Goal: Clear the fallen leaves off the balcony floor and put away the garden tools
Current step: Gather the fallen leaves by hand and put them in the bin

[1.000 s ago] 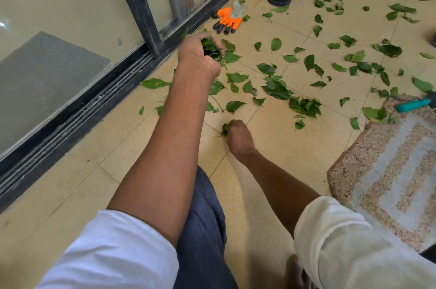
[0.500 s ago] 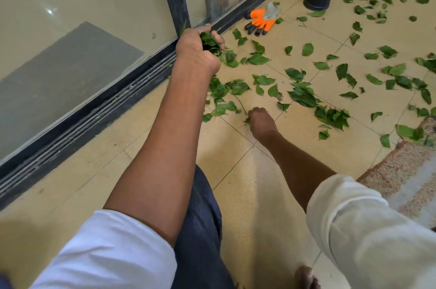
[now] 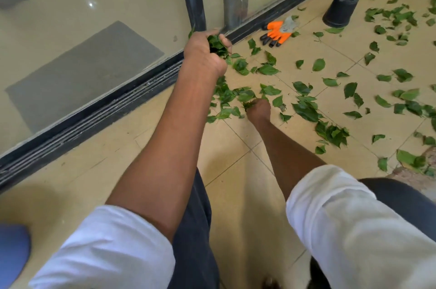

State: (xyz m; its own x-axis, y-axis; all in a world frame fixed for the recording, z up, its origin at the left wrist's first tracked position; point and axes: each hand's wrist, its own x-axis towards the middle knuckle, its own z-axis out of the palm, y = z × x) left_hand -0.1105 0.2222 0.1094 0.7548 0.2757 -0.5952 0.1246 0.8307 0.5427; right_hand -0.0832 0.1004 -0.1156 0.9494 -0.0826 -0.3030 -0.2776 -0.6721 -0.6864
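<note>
Gathering leaves by the door track

Our left hand (image 3: 204,52) clutches a bunch of leaves (image 3: 218,46); our right hand (image 3: 259,109), fingers curled, pinches at loose leaves (image 3: 245,95) on the floor (image 3: 146,147) below it.

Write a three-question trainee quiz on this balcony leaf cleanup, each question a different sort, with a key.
1. True or false: the left hand grips a bunch of leaves.
2. Multiple choice: the orange glove lies (A) beside the sliding door track, (B) inside the black pot, (C) on the person's knee.
3. Fill in: the right hand reaches down to the loose leaves on the ____.

Key: 1 true. 2 A. 3 floor.
</note>
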